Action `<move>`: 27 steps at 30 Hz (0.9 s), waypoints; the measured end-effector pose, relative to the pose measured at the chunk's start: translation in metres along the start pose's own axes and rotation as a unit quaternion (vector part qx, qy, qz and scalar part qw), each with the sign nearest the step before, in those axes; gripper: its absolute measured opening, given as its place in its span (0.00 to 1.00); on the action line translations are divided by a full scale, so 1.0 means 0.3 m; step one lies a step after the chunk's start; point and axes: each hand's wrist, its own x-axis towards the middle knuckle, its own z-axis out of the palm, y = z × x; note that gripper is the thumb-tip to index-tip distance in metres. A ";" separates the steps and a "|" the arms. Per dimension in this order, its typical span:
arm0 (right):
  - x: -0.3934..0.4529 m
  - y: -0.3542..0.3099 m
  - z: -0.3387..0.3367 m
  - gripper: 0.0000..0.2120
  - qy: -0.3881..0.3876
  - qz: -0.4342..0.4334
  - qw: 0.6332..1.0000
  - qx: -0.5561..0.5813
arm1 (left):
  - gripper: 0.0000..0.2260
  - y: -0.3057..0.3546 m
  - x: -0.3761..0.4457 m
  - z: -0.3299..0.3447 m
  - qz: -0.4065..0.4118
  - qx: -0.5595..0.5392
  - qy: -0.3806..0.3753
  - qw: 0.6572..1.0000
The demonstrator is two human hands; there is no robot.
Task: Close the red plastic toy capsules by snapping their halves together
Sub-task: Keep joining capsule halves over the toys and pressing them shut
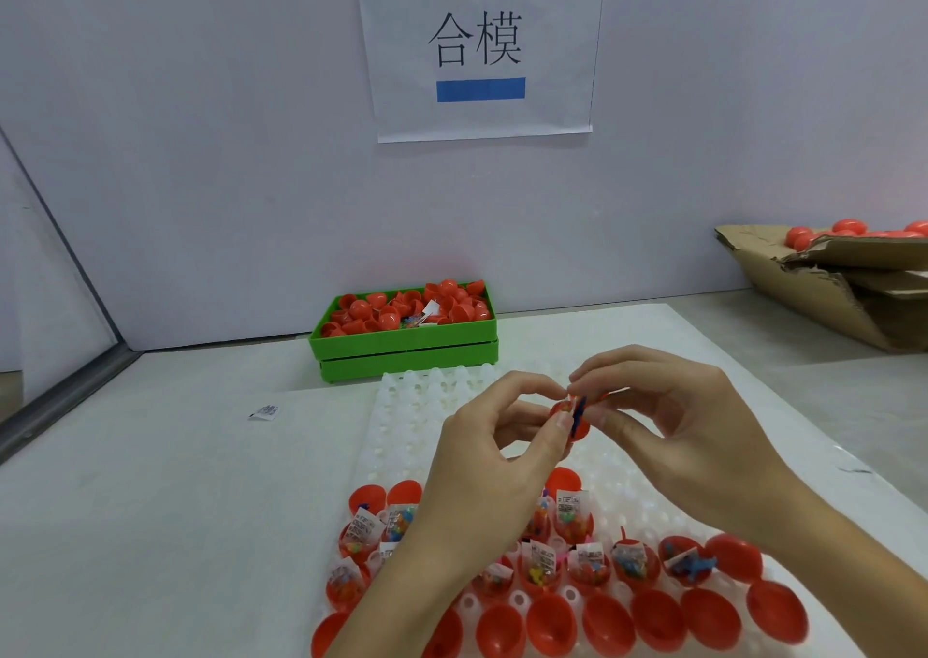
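Observation:
Above the white dimpled tray (401, 421) my left hand (497, 451) and my right hand (668, 431) meet on one red capsule (577, 426). The left thumb and fingers pinch its red half. A blue toy and a small packet stick out at its top, where my right fingertips pinch them. Near me, several open red capsule halves (552, 617) stand in the tray. Others hold bagged toys (572, 512). Part of the held capsule is hidden by my fingers.
A green crate (407, 346) of loose red halves stands behind the tray by the wall. A torn cardboard box (828, 280) with red capsules lies at the far right. A small white packet (265, 411) lies on the table left of the tray.

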 end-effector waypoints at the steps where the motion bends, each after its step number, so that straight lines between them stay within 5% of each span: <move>1: 0.000 0.000 -0.001 0.11 0.003 0.003 1.000 0.002 | 0.05 0.000 0.000 0.000 0.000 -0.003 0.000 1.000; 22: -0.003 -0.015 0.013 0.09 0.023 0.025 0.999 0.028 | 0.06 -0.001 -0.001 0.000 0.018 0.026 0.020 0.999; 27: 0.002 -0.026 0.002 0.13 0.060 0.015 0.997 0.041 | 0.03 -0.006 0.008 -0.007 -0.005 -0.038 0.033 0.999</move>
